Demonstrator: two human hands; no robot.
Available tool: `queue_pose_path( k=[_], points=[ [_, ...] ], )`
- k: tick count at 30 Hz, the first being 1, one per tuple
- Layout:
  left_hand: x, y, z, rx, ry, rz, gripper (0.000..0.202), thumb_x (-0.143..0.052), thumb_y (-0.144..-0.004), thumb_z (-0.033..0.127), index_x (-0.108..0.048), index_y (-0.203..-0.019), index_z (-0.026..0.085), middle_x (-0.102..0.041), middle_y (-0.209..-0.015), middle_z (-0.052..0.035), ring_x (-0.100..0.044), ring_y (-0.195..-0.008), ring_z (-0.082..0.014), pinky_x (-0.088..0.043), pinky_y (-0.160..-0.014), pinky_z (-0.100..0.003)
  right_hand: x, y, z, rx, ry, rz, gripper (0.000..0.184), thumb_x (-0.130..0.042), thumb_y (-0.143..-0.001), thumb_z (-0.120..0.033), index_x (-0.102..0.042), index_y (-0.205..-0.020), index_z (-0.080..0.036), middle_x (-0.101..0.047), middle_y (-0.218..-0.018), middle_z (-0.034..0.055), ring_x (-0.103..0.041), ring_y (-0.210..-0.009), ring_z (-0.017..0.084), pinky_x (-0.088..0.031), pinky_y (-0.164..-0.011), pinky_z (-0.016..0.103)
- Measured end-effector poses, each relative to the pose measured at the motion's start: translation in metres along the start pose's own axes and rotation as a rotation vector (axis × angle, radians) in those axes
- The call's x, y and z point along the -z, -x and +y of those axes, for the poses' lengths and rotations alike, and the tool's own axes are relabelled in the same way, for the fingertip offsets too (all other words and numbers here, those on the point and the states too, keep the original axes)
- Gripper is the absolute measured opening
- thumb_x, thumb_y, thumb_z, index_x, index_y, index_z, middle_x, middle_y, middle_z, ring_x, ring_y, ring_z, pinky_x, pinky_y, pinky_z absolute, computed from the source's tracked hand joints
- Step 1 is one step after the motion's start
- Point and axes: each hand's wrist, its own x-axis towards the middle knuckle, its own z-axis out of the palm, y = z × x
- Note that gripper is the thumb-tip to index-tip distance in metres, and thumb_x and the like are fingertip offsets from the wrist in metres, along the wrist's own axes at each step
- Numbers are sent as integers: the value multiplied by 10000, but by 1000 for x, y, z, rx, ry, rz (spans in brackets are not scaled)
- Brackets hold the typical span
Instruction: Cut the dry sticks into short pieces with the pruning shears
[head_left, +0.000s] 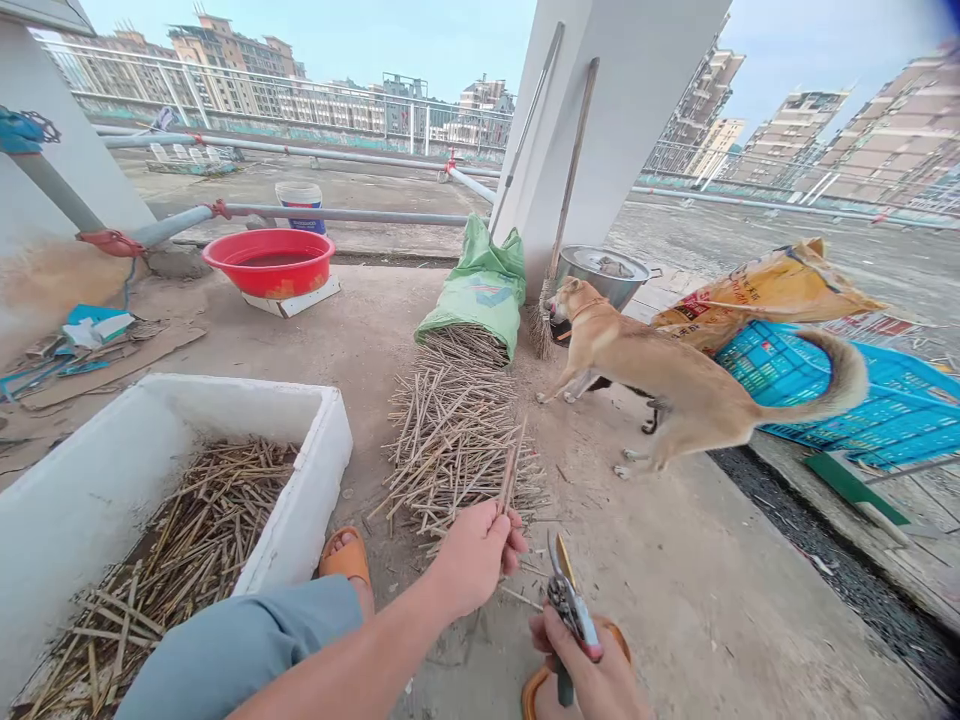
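Note:
My left hand (476, 550) is closed around a thin dry stick (510, 470), held upright over the near edge of a pile of cut sticks (450, 440) on the concrete floor. My right hand (589, 670), low at the frame's bottom, grips a pair of pruning shears (568, 600) with the blades pointing up, just right of the left hand. A white foam box (315, 440) at my left holds several more cut sticks. My knee in grey-blue trousers and an orange sandal (345, 558) lie between box and pile.
A tan dog (675, 385) walks past on the right, close to the pile. Beyond it are a green sack (480, 290) spilling sticks, a broom and metal pot by a white pillar, a red basin (270, 262), a yellow bag and blue crate at right.

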Motion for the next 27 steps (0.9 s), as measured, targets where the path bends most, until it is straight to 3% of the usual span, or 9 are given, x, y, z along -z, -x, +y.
queue_pose_path(
  k=[4,8,11,16,19,21,23,27],
  points=[
    [2,5,-18,-143,-456,38,172,-452,-818,258,-520,-669,204,-511,-618,-15,-403,-546,-142,-288,-596,-268,27,-15,-42,127,239,142,370,-489,-742,-566,-442,-601,-227,-404,-541,-45,-398,-546,143,-316,-494,251],
    [3,8,-23,-216,-625,102,191,-459,-736,85,-456,-603,222,-426,-602,0,-369,-586,-165,-293,-692,-287,32,-15,-66,173,311,132,291,-475,-750,-446,-364,-581,-236,-257,-516,-76,-278,-449,110,-212,-444,252],
    [2,8,-20,-200,-599,123,216,-420,-710,39,-450,-605,225,-410,-629,-10,-386,-631,-185,-303,-762,-309,31,-15,-64,141,383,128,272,-451,-752,-459,-389,-599,-243,-240,-516,-80,-279,-449,118,-217,-476,263],
    [1,6,-20,-198,-635,121,230,-381,-695,11,-439,-623,221,-423,-665,-29,-420,-693,-206,-311,-825,-338,34,-24,-40,178,488,122,299,-431,-759,-512,-416,-623,-246,-337,-512,-56,-357,-505,153,-266,-514,280],
    [2,4,-27,-225,-676,142,216,-391,-703,21,-447,-629,216,-465,-691,-43,-438,-693,-200,-334,-806,-340,33,-30,-25,190,472,217,364,-420,-764,-524,-327,-553,-243,-312,-486,-54,-324,-489,142,-244,-497,283],
    [3,0,-30,-206,-615,170,186,-413,-744,73,-453,-626,211,-489,-690,-46,-455,-675,-190,-358,-776,-339,29,-31,-14,132,388,285,403,-445,-758,-537,-302,-526,-240,-323,-454,-54,-318,-465,131,-246,-482,281],
    [4,-7,-29,-139,-411,214,167,-412,-803,151,-466,-652,200,-526,-707,-50,-490,-651,-173,-395,-731,-331,19,-27,-1,10,208,241,416,-515,-722,-564,-382,-512,-230,-407,-438,-37,-384,-451,134,-300,-478,282],
    [8,-24,-8,-3,335,428,141,-349,-872,183,-471,-803,170,-598,-796,-64,-597,-686,-145,-468,-720,-313,-19,-5,28,-211,-369,119,345,-707,-583,-524,-566,-558,-210,-599,-540,39,-595,-569,213,-443,-522,308]
  ],
)
